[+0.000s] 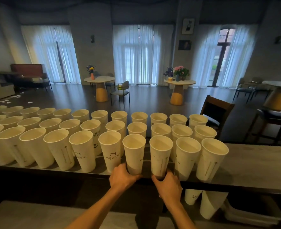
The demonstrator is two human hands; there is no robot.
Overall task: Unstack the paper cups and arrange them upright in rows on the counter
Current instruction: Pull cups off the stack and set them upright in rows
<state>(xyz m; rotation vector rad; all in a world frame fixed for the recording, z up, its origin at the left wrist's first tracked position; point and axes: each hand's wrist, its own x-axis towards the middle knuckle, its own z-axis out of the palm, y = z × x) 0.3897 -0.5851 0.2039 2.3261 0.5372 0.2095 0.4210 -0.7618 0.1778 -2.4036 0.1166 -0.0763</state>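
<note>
Hands (pixel 123 176) on two upright cups (pixel 134 154)

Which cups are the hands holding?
The two middle cups in the front row: the left hand grips one cup, the right hand its neighbour. All others stand untouched.

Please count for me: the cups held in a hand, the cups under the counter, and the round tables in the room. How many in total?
Held cups, one in the left hand, one in the right hand: 2
Lower cups, under the counter: 2
Round tables: 3
Total: 7
</note>
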